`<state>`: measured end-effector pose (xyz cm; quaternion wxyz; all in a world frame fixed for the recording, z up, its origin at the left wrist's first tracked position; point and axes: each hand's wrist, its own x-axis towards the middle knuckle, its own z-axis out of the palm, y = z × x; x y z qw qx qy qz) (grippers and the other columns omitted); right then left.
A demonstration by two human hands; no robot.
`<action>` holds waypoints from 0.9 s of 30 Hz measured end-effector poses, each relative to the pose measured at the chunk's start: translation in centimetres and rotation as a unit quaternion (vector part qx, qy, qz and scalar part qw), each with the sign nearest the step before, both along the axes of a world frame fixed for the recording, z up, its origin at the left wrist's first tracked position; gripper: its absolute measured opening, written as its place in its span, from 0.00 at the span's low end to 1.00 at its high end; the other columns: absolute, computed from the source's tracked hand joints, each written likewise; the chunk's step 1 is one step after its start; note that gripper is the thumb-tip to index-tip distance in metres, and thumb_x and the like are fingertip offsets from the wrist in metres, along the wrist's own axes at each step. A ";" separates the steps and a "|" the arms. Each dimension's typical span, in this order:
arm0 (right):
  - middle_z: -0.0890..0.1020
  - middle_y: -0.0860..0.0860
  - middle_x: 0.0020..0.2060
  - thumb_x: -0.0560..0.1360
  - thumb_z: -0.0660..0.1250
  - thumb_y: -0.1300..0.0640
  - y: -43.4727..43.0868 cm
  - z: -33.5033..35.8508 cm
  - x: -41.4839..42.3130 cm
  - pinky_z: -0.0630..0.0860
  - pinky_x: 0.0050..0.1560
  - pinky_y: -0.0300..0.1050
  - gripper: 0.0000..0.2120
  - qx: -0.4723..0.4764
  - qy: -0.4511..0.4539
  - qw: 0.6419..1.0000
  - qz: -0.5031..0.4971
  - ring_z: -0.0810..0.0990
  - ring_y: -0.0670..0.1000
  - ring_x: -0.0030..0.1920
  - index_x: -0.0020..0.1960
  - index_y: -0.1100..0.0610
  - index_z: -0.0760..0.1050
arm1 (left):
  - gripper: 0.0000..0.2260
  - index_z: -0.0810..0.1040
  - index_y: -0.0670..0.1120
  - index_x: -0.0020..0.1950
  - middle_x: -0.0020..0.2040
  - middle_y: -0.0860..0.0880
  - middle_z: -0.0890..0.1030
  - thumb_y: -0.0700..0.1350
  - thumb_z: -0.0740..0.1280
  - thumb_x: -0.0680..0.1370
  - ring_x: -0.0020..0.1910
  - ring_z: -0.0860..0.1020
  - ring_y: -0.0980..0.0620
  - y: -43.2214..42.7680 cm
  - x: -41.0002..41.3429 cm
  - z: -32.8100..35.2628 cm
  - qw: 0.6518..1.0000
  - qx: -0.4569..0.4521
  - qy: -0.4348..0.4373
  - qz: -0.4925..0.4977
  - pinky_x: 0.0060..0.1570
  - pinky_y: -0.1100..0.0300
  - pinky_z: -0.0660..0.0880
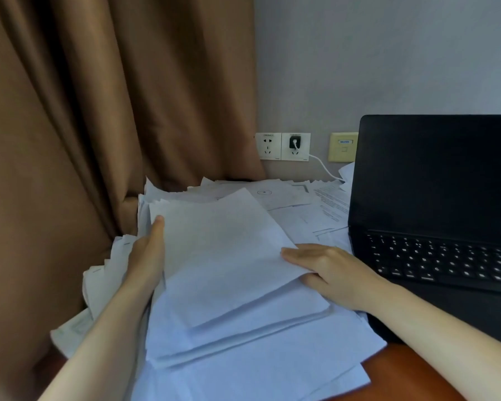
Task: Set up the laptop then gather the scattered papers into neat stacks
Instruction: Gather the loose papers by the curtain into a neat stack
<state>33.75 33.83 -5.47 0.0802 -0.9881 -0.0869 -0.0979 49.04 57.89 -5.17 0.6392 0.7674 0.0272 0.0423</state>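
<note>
Beside the open black laptop (434, 198), the flat left hand (148, 256) and flat right hand (330, 273) press two sides of the white paper sheaf (223, 256), probably squaring it; next it needs even edge alignment.

Both hands flank a stack of papers (229, 256): left hand (148, 256) at its left edge, right hand (330, 270) at its right. An open laptop (434, 204) stands just beside them.
</note>
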 end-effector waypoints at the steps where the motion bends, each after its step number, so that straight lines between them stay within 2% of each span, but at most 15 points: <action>1: 0.71 0.48 0.69 0.80 0.57 0.56 0.3 0.0 0.0 0.61 0.69 0.39 0.20 -0.006 0.001 1.000 0.005 0.65 0.47 0.69 0.73 0.52 0.64 | 0.19 0.74 0.42 0.55 0.57 0.44 0.78 0.56 0.56 0.80 0.48 0.75 0.47 0.1 0.1 -0.2 1.000 0.018 0.011 -0.017 0.53 0.55 0.68; 3: 0.69 0.44 0.70 0.80 0.57 0.51 0.8 0.0 0.0 0.57 0.68 0.32 0.20 -0.003 0.011 1.000 0.027 0.61 0.43 0.70 0.72 0.51 0.65 | 0.11 0.75 0.45 0.55 0.54 0.43 0.79 0.52 0.61 0.79 0.43 0.76 0.48 0.4 0.2 -0.5 0.997 0.059 -0.003 -0.057 0.48 0.56 0.69; 5: 0.63 0.37 0.71 0.78 0.55 0.39 1.0 -0.1 0.3 0.51 0.68 0.29 0.26 0.036 0.066 0.996 0.039 0.54 0.36 0.71 0.73 0.45 0.62 | 0.10 0.76 0.45 0.59 0.56 0.43 0.79 0.44 0.63 0.79 0.47 0.75 0.47 0.8 0.5 -1.1 0.990 0.100 -0.044 -0.086 0.50 0.58 0.68; 7: 0.65 0.36 0.69 0.75 0.52 0.31 0.9 0.0 0.8 0.54 0.70 0.30 0.27 0.165 0.084 0.982 0.046 0.60 0.34 0.70 0.70 0.41 0.65 | 0.13 0.75 0.43 0.62 0.57 0.42 0.78 0.39 0.62 0.78 0.49 0.73 0.48 0.9 0.5 -1.2 0.986 0.124 -0.070 -0.088 0.51 0.58 0.67; 9: 0.76 0.43 0.64 0.76 0.56 0.39 0.2 0.0 1.9 0.65 0.67 0.33 0.19 0.310 0.027 0.950 0.016 0.72 0.40 0.65 0.62 0.44 0.75 | 0.14 0.74 0.42 0.63 0.58 0.42 0.78 0.39 0.62 0.78 0.51 0.74 0.46 0.8 0.6 -1.3 0.985 0.127 -0.083 -0.077 0.52 0.57 0.68; 10: 0.80 0.49 0.60 0.78 0.57 0.44 -0.4 -0.1 2.8 0.70 0.64 0.37 0.18 0.340 -0.019 0.940 -0.017 0.76 0.45 0.63 0.59 0.50 0.79 | 0.14 0.73 0.42 0.64 0.59 0.42 0.78 0.39 0.62 0.78 0.53 0.74 0.45 0.7 0.6 -1.3 0.986 0.124 -0.091 -0.070 0.53 0.56 0.69; 12: 0.79 0.52 0.60 0.81 0.57 0.53 -1.6 -0.2 5.0 0.69 0.60 0.38 0.16 0.312 -0.053 0.943 -0.104 0.75 0.49 0.62 0.61 0.59 0.77 | 0.14 0.72 0.42 0.64 0.59 0.43 0.78 0.40 0.63 0.78 0.56 0.75 0.42 0.5 0.6 -1.5 0.986 0.121 -0.100 -0.053 0.54 0.56 0.69; 14: 0.76 0.52 0.63 0.80 0.58 0.57 -2.5 -0.7 7.4 0.64 0.58 0.34 0.17 0.269 -0.029 0.949 -0.161 0.72 0.49 0.63 0.69 0.58 0.70 | 0.15 0.71 0.42 0.65 0.60 0.42 0.77 0.40 0.63 0.78 0.58 0.75 0.41 0.3 0.5 -1.6 0.987 0.114 -0.105 -0.037 0.55 0.55 0.70; 17: 0.75 0.57 0.65 0.78 0.60 0.60 -3.4 -1.4 11.0 0.65 0.61 0.40 0.21 0.255 -0.013 0.947 -0.197 0.72 0.55 0.64 0.71 0.58 0.66 | 0.15 0.71 0.42 0.65 0.60 0.42 0.77 0.41 0.63 0.78 0.58 0.75 0.41 0.2 0.8 -1.9 0.986 0.127 -0.107 -0.021 0.56 0.53 0.70; 20: 0.73 0.54 0.67 0.77 0.61 0.56 -3.4 -1.5 13.7 0.66 0.66 0.47 0.24 0.251 -0.002 0.944 -0.214 0.72 0.57 0.64 0.73 0.54 0.64 | 0.15 0.71 0.42 0.65 0.60 0.42 0.77 0.41 0.62 0.79 0.58 0.75 0.41 0.0 1.0 -2.0 0.984 0.140 -0.108 -0.013 0.54 0.54 0.70; 23: 0.72 0.52 0.68 0.77 0.61 0.51 -3.4 -1.7 15.6 0.65 0.68 0.50 0.24 0.253 -0.010 0.938 -0.237 0.70 0.56 0.66 0.73 0.50 0.64 | 0.14 0.71 0.42 0.64 0.60 0.42 0.77 0.41 0.63 0.79 0.58 0.75 0.41 -0.1 1.2 -2.1 0.983 0.147 -0.112 -0.009 0.54 0.55 0.69; 25: 0.72 0.52 0.68 0.77 0.62 0.49 -3.6 -1.5 16.6 0.63 0.69 0.50 0.24 0.288 -0.005 0.925 -0.250 0.69 0.56 0.68 0.72 0.49 0.66 | 0.14 0.72 0.42 0.64 0.60 0.43 0.78 0.41 0.63 0.78 0.57 0.75 0.42 0.0 1.5 -2.3 0.982 0.151 -0.115 -0.007 0.54 0.56 0.69; 27: 0.75 0.51 0.63 0.75 0.64 0.47 -3.9 -1.2 17.3 0.64 0.69 0.50 0.23 0.343 0.009 0.906 -0.247 0.71 0.54 0.65 0.69 0.52 0.70 | 0.14 0.72 0.42 0.64 0.60 0.43 0.78 0.41 0.63 0.78 0.57 0.75 0.42 0.1 1.7 -2.4 0.981 0.156 -0.114 -0.006 0.53 0.56 0.68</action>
